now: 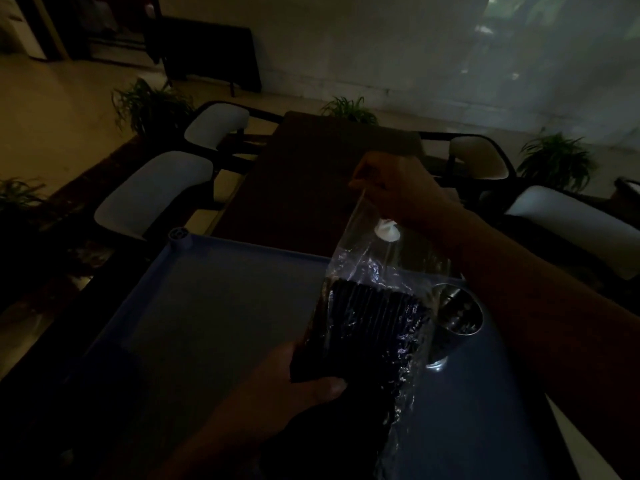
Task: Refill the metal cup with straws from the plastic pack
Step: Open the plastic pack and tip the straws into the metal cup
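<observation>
A clear plastic pack (377,271) full of black straws (367,327) is held upright above a blue tray (194,313). My left hand (298,382) grips the pack's lower end from below. My right hand (391,188) pinches the pack's top edge, above a white hang tab (387,232). The metal cup (457,320) stands on the tray just right of the pack, partly hidden behind the plastic. What it holds is too dark to tell.
The blue tray has a raised rim and a round corner post (180,235). Beyond it is a dark wooden table (311,174) with white-seated chairs (156,192) on both sides. Potted plants (349,110) stand along the far wall. The room is dim.
</observation>
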`<state>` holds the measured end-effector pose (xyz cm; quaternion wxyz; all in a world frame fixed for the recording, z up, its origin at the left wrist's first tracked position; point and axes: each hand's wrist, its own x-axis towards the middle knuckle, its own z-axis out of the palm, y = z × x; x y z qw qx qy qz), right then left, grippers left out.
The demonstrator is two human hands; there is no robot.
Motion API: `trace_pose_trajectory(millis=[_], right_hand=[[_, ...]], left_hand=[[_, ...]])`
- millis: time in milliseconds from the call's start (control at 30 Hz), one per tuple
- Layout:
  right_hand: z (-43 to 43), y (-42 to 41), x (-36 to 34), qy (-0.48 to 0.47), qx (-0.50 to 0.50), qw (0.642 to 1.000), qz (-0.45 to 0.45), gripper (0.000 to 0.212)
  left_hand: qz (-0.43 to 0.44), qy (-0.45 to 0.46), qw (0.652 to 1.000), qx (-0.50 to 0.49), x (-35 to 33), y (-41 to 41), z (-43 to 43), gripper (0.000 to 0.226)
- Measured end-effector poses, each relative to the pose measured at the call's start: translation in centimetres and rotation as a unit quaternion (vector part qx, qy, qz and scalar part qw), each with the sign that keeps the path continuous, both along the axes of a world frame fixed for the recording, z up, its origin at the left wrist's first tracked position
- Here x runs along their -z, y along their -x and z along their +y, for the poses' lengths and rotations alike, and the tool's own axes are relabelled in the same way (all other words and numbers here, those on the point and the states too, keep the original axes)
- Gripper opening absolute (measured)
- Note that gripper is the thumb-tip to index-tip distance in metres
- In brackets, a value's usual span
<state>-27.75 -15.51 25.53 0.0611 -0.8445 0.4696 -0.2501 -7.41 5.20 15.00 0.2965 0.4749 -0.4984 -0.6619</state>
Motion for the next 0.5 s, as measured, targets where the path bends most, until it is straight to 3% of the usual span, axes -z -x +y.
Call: trace_pose_trajectory(millis=[233,333,500], right_hand=[[2.2,0.9,-3.1,0.069,0.071,0.989,-0.108,0.027],[4.4,1.3,-3.1,0.094,0.066,0.986,-0.119,0.037],[8.6,2.6,0.1,0.047,0.11,0.968,-0.219,0.039]], left_hand=[[0.005,-0.022,0.999,-0.022,1.7,-0.8,-0.1,0.065],[0.054,-0.044,0.997,-0.045,2.1,-0.9,-0.1,0.055],[0.102,-0.054,0.991,-0.06,1.8,-1.2,-0.9,0.051]])
